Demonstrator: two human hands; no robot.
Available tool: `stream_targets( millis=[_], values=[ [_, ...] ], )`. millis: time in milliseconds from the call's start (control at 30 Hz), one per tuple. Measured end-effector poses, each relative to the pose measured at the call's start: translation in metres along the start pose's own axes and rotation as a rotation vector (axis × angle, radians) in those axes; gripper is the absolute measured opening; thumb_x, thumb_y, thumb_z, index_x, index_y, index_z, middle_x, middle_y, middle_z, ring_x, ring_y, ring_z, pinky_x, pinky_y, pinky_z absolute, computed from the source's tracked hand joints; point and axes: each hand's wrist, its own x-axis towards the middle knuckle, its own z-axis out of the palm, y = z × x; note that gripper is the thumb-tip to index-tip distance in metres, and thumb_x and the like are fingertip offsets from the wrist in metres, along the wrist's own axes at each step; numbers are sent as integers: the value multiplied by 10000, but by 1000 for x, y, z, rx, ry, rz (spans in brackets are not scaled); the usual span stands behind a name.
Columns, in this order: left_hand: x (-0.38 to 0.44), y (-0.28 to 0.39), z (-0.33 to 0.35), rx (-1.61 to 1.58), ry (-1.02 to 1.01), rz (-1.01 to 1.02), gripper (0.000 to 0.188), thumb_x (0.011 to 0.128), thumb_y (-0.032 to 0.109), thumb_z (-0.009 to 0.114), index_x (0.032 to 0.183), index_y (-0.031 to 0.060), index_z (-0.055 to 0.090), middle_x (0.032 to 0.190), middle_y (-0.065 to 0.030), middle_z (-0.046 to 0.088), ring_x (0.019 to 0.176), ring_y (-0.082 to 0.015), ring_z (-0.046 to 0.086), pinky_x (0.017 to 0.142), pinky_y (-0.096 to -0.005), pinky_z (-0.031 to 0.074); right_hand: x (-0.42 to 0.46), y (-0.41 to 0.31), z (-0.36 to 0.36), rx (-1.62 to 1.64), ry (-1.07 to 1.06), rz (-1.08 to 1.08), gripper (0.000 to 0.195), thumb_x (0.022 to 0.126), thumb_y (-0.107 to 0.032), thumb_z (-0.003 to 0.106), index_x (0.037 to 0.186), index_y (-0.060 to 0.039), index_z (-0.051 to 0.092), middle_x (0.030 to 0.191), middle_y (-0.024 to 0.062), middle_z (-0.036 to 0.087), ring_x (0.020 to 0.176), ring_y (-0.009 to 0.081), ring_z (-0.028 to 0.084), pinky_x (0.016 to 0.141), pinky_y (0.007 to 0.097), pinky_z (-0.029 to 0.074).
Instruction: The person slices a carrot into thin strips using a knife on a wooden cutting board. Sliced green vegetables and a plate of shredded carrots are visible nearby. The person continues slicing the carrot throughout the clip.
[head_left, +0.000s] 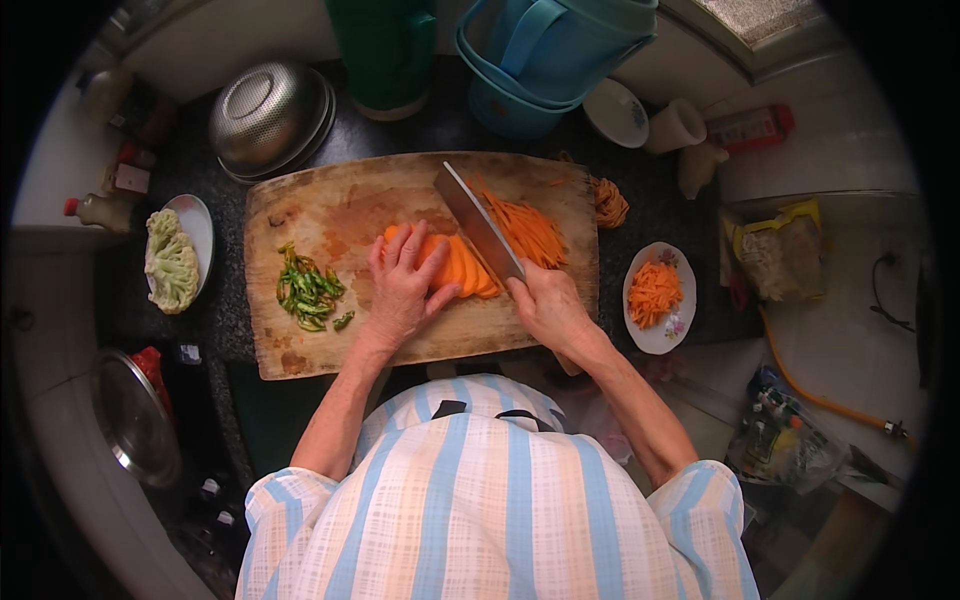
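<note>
On a worn wooden cutting board (360, 180), my left hand (405, 289) presses fingers spread over a row of overlapping carrot slices (465, 268). My right hand (551, 304) grips the handle of a cleaver (478, 217), whose wide blade stands at the right end of the slices. Right of the blade lies a heap of carrot shreds (529, 229). Chopped green peppers (306, 289) form a small pile on the board's left side. The cleaver's handle is mostly hidden in my right hand.
To the right, a floral plate (660, 341) holds more carrot shreds. Cauliflower (171, 262) rests on a white plate (201, 225) at left. Behind the board are an upturned metal strainer (266, 112), a green container (386, 60), a blue bucket (517, 97) and a white bowl (616, 112).
</note>
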Motion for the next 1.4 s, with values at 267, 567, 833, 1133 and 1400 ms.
stream_targets(
  millis=[267, 567, 833, 1133, 1400],
  values=[
    [-8, 17, 8, 8, -4, -5, 447, 794, 365, 726, 1192, 172, 657, 1380, -144, 503, 1309, -339, 393, 1084, -566, 219, -9, -21, -12, -125, -125, 48, 171, 911, -97, 554, 941, 71, 557, 732, 304, 615, 760, 479, 630, 707, 522, 496],
    [-8, 20, 10, 12, -20, 3, 424, 811, 328, 718, 1208, 191, 654, 1366, -145, 506, 1297, -334, 398, 1079, -545, 221, -6, -26, -4, -182, -185, 161, 166, 914, -99, 560, 941, 62, 527, 768, 306, 616, 790, 496, 612, 707, 541, 480],
    [-4, 18, 8, -16, -38, 25, 434, 801, 312, 716, 1213, 193, 649, 1354, -150, 507, 1265, -331, 416, 1056, -536, 249, 14, -15, 29, -152, -64, 83, 118, 866, -32, 527, 900, 80, 532, 695, 328, 604, 734, 497, 640, 663, 526, 520],
    [-6, 19, 10, -23, -7, 32, 403, 797, 306, 721, 1173, 178, 653, 1322, -149, 518, 1270, -324, 419, 1053, -543, 250, 5, 0, 17, -4, 22, 47, 203, 921, -124, 559, 1006, 60, 566, 741, 280, 623, 748, 461, 627, 671, 504, 492],
    [-6, 19, 9, -20, 3, 27, 375, 797, 299, 720, 1142, 166, 658, 1296, -142, 522, 1268, -309, 424, 1056, -541, 237, -8, -27, -11, -106, -172, 85, 189, 916, -89, 541, 913, 99, 547, 719, 319, 604, 752, 492, 621, 699, 529, 489]
  ],
)
